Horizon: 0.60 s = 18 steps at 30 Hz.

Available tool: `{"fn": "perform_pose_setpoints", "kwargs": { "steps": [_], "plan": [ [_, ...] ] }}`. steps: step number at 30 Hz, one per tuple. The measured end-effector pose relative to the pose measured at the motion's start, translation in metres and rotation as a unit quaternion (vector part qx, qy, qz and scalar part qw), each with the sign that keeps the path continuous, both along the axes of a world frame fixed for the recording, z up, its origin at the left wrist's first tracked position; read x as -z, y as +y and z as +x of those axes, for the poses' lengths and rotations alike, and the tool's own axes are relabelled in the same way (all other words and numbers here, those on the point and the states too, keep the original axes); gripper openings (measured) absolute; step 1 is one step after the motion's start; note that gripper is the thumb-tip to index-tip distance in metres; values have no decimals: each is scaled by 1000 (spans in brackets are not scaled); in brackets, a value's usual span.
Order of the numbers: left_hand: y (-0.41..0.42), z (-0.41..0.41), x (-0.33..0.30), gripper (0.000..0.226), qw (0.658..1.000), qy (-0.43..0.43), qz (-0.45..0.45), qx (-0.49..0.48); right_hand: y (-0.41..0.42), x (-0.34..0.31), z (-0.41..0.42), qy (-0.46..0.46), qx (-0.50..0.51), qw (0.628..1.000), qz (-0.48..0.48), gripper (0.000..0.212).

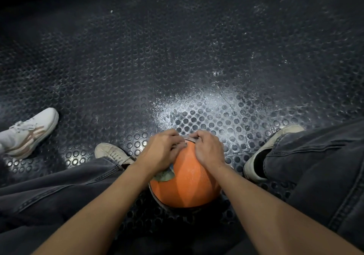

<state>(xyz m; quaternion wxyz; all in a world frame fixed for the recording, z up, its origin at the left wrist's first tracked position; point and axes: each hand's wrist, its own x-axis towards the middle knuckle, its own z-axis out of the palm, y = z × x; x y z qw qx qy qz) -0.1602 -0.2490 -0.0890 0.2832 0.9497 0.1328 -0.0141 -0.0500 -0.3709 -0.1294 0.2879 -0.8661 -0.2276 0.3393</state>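
The orange ball (187,183) sits low in the view at about 6 o'clock, on the black studded floor (177,57) between two pale shoes, one (112,153) at its 9 o'clock and one (264,150) at its 3 o'clock. A thin grey band (189,140) runs round its edge. At the ball's 12 o'clock, the left hand (163,148) and right hand (208,148) both curl their fingers tight on that band, knuckles nearly meeting. A greenish patch (164,174) shows at the ball's 10 o'clock (its print too blurred to read). A white shoe with tan stripes (33,130) lies at 9 o'clock of the view, with no legible brand.
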Motion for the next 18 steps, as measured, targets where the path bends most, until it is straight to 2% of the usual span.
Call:
{"fn": "perform_pose_setpoints", "kwargs": {
  "steps": [2, 4, 8, 12, 16, 18],
  "plan": [
    [-4, -5, -3, 24, 998, 21, -41, 50, -3, 0, 2, -9, 13, 1000, -9, 33],
    [1, -17, -7, 27, 993, 39, -72, 80, -3, 3, 4, -1, 16, 1000, -8, 34],
    [13, -5, 0, 20, 998, 35, -4, -50, 8, 6, -1, 11, -9, 1000, 3, 29],
    [-6, 10, -2, 18, 996, 51, -42, 58, -1, 6, 0, 7, 0, 1000, 11, 29],
    [22, -5, 3, 20, 994, 90, -40, -52, 2, 4, -1, 8, -31, 999, 6, 31],
    [15, 3, 2, 17, 995, 88, -37, -30, 3, 3, -1, 4, -31, 1000, 6, 31]
  ]
}}
